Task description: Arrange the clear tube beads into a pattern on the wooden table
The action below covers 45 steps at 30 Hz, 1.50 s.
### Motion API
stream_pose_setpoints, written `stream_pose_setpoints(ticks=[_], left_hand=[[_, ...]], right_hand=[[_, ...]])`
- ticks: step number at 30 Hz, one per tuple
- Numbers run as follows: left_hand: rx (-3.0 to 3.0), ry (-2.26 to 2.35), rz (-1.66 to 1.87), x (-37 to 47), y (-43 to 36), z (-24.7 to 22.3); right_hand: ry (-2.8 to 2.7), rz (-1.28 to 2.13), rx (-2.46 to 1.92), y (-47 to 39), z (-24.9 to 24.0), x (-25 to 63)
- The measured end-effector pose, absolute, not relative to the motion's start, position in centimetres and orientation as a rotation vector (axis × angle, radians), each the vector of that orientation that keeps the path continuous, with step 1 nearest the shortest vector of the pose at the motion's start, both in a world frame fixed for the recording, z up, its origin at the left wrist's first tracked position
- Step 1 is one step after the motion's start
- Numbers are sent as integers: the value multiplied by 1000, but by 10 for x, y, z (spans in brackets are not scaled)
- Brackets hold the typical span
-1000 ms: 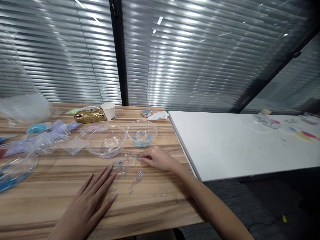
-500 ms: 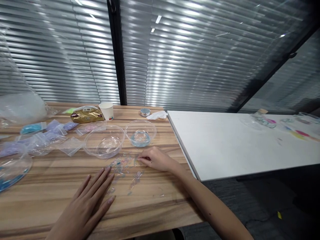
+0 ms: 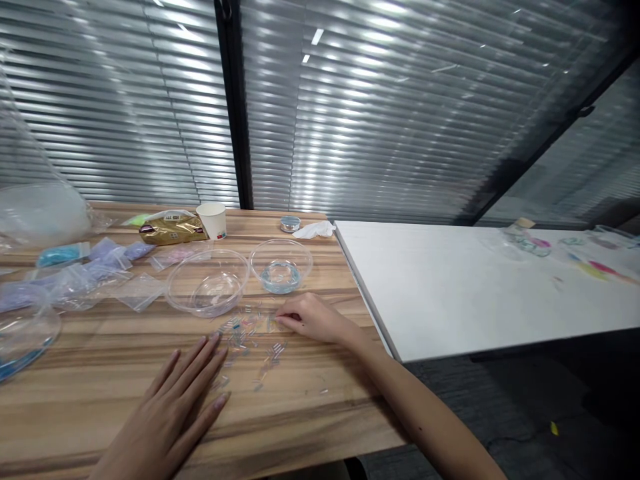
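Note:
Small clear and tinted tube beads [image 3: 240, 333] lie scattered on the wooden table [image 3: 310, 427]. My left hand [image 3: 173, 407] rests flat at their left side, fingers spread and holding nothing. On their right, my right hand [image 3: 310, 319] has its thumb and fingertips pinched together at the table top; whatever is between them is too small to make out. Just beyond the beads stand a larger clear bowl [image 3: 207, 283] with a little pale content and a smaller clear bowl [image 3: 281, 267] with bluish pieces at its bottom.
Bags of purple beads [image 3: 103, 263], a blue bag [image 3: 63, 255], a gold packet [image 3: 174, 228] and a paper cup [image 3: 213, 221] stand at the back left. A round tin [image 3: 290, 224] and a tissue [image 3: 314, 231] are behind the bowls. A white table [image 3: 450, 287] adjoins at right.

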<state>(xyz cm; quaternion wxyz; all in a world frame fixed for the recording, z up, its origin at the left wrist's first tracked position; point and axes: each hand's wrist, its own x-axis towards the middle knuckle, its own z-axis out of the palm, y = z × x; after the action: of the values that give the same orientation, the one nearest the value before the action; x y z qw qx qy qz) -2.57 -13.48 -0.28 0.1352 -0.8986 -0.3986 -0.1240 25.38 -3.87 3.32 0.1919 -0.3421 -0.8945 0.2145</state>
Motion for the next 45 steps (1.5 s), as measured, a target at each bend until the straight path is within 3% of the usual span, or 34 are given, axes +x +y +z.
stream_pose_setpoints(ticks=[45], left_hand=[[-2679,-1252,-402,-24,-136,0]], right_hand=[[-2513,622,-988,-38,33,253]])
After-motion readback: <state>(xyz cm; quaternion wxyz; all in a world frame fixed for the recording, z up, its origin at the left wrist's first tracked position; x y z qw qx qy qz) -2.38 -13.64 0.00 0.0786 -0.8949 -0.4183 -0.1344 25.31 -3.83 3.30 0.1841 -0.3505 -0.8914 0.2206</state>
